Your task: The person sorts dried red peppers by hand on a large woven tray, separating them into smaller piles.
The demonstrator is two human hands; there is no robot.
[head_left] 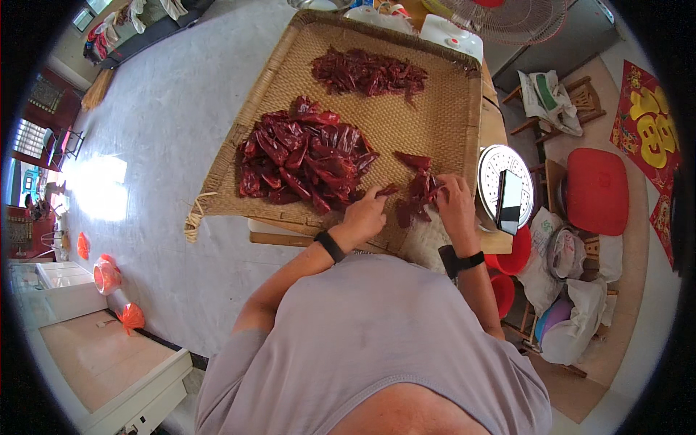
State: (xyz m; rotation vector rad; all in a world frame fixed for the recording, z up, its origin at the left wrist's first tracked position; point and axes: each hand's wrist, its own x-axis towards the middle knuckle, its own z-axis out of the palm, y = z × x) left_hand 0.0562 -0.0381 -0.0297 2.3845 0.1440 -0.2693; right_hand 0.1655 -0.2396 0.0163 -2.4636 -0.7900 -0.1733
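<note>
A woven bamboo tray (442, 109) carries dried red chilies in separate heaps. The larger heap (304, 156) lies at the left, with big flattened pods. A smaller heap (370, 71) of darker, thinner pieces sits at the far side. My left hand (365, 217) is closed, thumb and finger pinching a dried chili (388, 191) at the near edge of the large heap. My right hand (457, 206) pinches at a small cluster of dried chilies (418, 190) near the tray's right corner. Its fingertips partly hide the piece between them.
Right of the tray stands a round perforated metal steamer plate (500, 161) with a phone (510, 199) lying on it. A fan (507, 18) and a white container (451, 38) are beyond the tray. Red buckets (511, 254) and a red stool (597, 191) stand at the right.
</note>
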